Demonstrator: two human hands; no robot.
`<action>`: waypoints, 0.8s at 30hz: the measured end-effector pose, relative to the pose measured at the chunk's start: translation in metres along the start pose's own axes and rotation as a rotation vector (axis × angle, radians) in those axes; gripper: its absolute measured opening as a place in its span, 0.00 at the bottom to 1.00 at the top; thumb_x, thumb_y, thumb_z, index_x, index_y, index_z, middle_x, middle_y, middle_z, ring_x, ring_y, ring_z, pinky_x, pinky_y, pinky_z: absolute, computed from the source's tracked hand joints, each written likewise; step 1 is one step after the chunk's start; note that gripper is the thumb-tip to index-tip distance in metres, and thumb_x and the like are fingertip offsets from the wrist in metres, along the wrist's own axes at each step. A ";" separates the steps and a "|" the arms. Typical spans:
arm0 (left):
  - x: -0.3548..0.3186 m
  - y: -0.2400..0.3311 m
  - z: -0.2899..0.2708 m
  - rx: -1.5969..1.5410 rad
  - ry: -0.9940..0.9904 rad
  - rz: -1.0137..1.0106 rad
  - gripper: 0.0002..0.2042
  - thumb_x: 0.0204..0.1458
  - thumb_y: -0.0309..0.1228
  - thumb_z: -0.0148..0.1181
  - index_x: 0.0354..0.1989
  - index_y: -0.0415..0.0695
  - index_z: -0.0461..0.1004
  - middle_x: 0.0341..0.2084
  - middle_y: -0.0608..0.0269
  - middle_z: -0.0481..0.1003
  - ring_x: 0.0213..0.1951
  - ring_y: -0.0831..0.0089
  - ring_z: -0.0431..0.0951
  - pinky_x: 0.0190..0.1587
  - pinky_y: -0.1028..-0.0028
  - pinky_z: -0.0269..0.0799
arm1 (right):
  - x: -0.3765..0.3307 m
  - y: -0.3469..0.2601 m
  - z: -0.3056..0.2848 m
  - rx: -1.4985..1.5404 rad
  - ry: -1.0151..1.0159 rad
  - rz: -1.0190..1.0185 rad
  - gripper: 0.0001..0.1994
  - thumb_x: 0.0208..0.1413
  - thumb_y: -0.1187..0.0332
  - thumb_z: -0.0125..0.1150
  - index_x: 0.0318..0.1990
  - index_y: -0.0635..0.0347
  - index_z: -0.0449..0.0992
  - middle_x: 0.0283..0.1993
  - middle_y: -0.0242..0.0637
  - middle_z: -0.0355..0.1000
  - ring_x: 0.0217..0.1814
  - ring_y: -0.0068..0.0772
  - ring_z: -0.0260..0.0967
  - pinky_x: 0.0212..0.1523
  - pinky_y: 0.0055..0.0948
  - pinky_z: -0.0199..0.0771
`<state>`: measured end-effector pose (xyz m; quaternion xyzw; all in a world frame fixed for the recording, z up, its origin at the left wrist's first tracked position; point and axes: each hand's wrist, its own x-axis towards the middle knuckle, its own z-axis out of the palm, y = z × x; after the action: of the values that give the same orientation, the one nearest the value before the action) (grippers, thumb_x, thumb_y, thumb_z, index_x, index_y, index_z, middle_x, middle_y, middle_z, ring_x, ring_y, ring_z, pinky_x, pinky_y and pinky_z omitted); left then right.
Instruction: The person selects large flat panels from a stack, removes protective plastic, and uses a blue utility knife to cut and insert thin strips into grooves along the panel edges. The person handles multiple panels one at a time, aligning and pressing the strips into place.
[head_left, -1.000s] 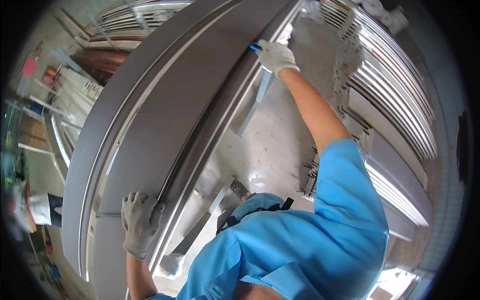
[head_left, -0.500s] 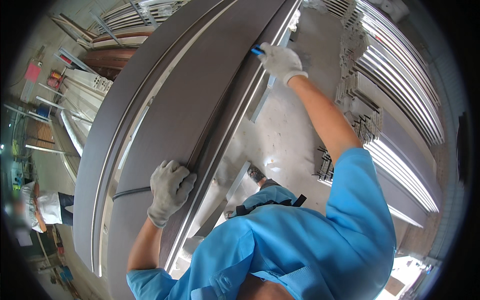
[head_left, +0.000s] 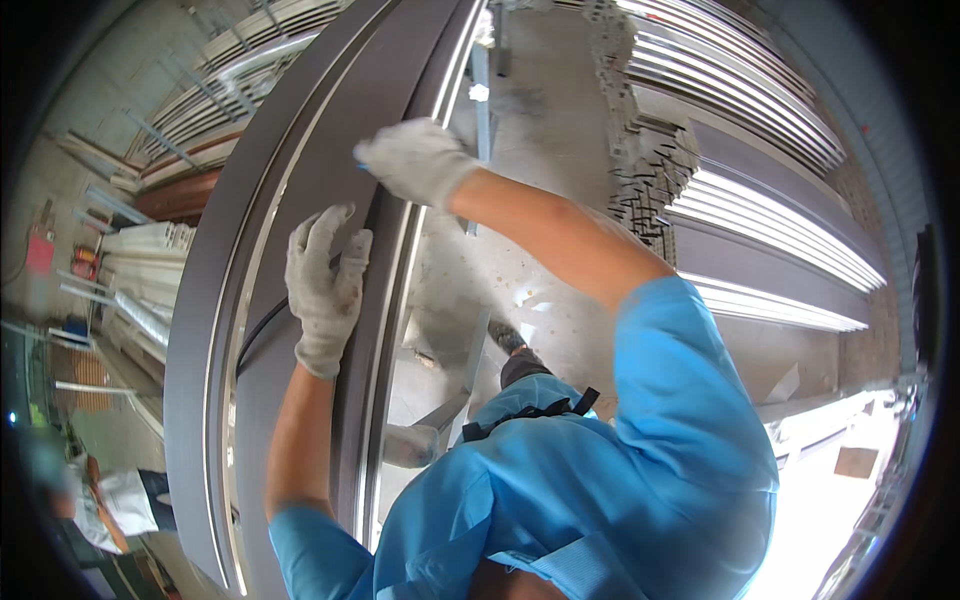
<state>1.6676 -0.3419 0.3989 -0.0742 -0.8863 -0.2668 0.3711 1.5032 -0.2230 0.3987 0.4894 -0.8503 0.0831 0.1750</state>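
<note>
Both my hands wear pale grey work gloves. My left hand (head_left: 328,290) is raised over a long dark grey panel (head_left: 330,160), its thumb and fingers apart. A thin black strip (head_left: 262,335) curves across the panel and passes out of sight at this hand. Slightly farther off, my right hand (head_left: 422,165), blurred by motion, is closed above the panel's right side. A bit of a small blue tool (head_left: 362,166) shows at its fingertips; the rest is hidden. Along the panel's right side runs a bright metal edge (head_left: 405,240).
Stacks of long metal profiles (head_left: 740,230) lie on the right. At the left are brown profiles (head_left: 180,195) and pale ones (head_left: 140,250). Another person (head_left: 115,505) stands at the lower left. A metal support leg (head_left: 480,90) stands beside the panel, above the concrete floor (head_left: 530,240).
My right hand has come back along the panel and leftward, keeping the blue tool. My left hand has moved farther up the panel, and its curled fingers have spread. The view has turned somewhat.
</note>
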 end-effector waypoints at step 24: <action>-0.067 0.078 -0.048 -0.995 -0.604 0.228 0.22 0.61 0.43 0.56 0.57 0.40 0.74 0.46 0.49 0.78 0.51 0.56 0.78 0.57 0.58 0.72 | 0.038 -0.198 0.004 0.329 0.153 -0.212 0.07 0.55 0.61 0.59 0.34 0.51 0.79 0.31 0.41 0.79 0.35 0.44 0.80 0.33 0.46 0.78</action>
<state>1.7709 -0.2964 0.4130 -0.4068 -0.7075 -0.5758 0.0493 1.6554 -0.3556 0.4038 0.5903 -0.7532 0.2389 0.1647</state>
